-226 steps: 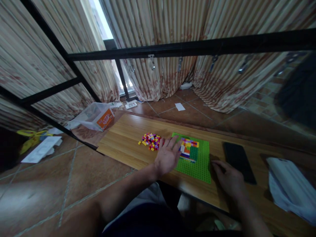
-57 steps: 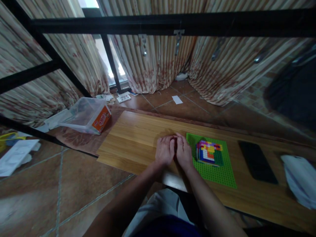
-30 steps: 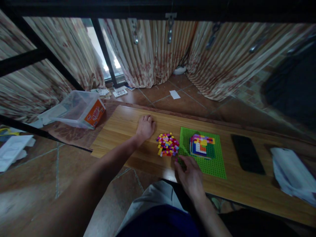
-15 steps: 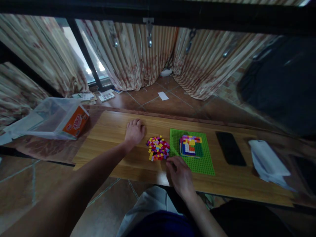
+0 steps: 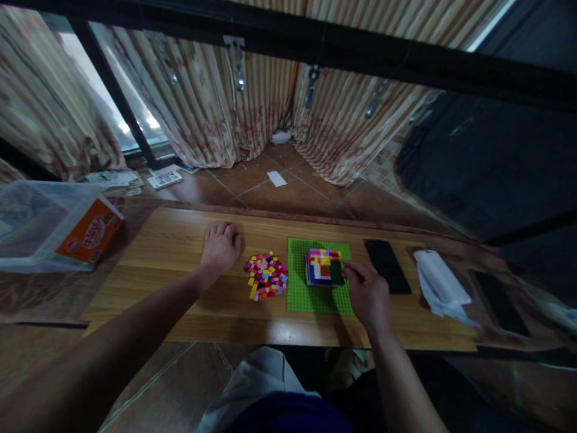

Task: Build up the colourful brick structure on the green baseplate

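My left hand (image 5: 222, 248) rests palm down on the wooden board, its fingers lying loosely on the surface, holding nothing. To its right is a loose pile of small toy bricks (image 5: 265, 275) in yellow, red, pink, purple and other colours. A stack of building bricks (image 5: 321, 272), with white, blue, orange, yellow and dark green parts on top, stands on the green baseplate (image 5: 297, 297). My right hand (image 5: 368, 291) is closed in a pinch, with its fingertips at the right edge of this stack. Whatever lies between those fingertips is too small to make out.
A black phone (image 5: 387, 264) lies right of the baseplate, with a white plastic-wrapped package (image 5: 442, 282) beyond it and another dark flat device (image 5: 500, 304) farther right. At the left stands a clear plastic bin (image 5: 40, 240) with an orange label. A dark bar (image 5: 279, 45) crosses overhead.
My right hand has moved from beside the loose pile to the right edge of the brick stack. My left hand stays on the board. The whole view has shifted rightward.
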`<state>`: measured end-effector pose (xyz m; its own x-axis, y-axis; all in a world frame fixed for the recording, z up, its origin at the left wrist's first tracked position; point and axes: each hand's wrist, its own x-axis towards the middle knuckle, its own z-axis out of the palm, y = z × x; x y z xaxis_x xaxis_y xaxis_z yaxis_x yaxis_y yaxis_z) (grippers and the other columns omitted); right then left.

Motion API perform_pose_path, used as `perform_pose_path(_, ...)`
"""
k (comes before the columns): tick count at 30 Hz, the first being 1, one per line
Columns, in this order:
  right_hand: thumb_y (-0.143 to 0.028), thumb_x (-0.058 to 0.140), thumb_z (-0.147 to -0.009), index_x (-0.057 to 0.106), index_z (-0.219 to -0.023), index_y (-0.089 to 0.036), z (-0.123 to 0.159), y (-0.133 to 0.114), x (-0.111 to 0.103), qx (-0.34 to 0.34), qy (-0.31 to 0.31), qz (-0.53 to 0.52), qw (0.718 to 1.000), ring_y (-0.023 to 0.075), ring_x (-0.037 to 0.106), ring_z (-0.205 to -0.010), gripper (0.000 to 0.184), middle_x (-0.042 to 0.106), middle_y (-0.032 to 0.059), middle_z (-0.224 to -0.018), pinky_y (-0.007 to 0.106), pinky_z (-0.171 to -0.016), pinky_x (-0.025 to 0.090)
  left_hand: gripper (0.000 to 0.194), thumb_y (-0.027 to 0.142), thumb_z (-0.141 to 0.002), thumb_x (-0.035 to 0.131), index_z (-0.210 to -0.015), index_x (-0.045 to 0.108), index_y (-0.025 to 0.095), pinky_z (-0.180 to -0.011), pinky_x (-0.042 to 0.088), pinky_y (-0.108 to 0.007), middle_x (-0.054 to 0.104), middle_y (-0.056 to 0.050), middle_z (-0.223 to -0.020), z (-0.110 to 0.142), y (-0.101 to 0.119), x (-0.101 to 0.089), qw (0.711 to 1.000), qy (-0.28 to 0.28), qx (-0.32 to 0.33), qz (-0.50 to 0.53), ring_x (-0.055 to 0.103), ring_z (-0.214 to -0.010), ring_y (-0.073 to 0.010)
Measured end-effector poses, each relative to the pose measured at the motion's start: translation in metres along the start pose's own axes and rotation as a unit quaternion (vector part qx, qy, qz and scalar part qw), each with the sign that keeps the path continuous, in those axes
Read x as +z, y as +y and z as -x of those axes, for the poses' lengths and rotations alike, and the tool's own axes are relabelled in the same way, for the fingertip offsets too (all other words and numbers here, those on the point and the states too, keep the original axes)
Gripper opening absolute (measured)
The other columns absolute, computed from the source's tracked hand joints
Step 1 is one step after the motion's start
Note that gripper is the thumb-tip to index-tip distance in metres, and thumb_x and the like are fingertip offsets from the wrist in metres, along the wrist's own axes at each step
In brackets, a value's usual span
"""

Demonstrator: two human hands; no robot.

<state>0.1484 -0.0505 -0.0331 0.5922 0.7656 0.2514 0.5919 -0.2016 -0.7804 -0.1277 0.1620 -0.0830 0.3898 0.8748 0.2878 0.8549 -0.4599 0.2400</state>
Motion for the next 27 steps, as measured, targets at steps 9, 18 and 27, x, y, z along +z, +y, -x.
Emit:
perform_pose_path(9, -0.044, 0.059, -0.081, 0.074, -0.085, -0.019, -0.018, -0.007, 0.011, 0.006, -0.032, 0.055, 0.998, 0.0238, 0.07, -0.076, 0.03, 0.076, 0.0087, -0.087, 0.037, -0.073, 0.053, 0.034, 0.031, -0.091, 0.043, -0.116, 0.059, 0.014, -0.101, 0.037, -0.048, 0.059, -0.016, -0.127, 0.0, 0.002, -0.001, 1.0, -0.006, 0.0, -0.004, 0.052, -0.115, -0.033)
perform_pose_path(18, -0.045, 0.063, -0.079, 0.074, -0.081, -0.018, -0.016, -0.007, 0.014, 0.026, -0.008, 0.029, 0.999, 0.0246, 0.071, -0.077, 0.029, 0.076, 0.0091, -0.085, 0.036, -0.072, 0.053, 0.033, 0.03, -0.091, 0.044, -0.116, 0.058, 0.015, -0.101, 0.037, -0.048, 0.059, -0.015, -0.126, 0.001, 0.002, -0.001, 1.0, -0.005, -0.006, 0.01, 0.051, -0.117, -0.0324)
perform_pose_path(27, -0.043, 0.066, -0.074, 0.073, -0.087, -0.015, -0.018, -0.002, 0.017, 0.054, 0.01, -0.011, 0.998, 0.0257, 0.072, -0.075, 0.032, 0.076, 0.0118, -0.083, 0.036, -0.069, 0.056, 0.033, 0.029, -0.09, 0.045, -0.117, 0.058, 0.016, -0.1, 0.038, -0.048, 0.059, -0.014, -0.126, 0.001, 0.004, -0.002, 1.0, -0.012, -0.012, 0.003, 0.05, -0.116, -0.0327)
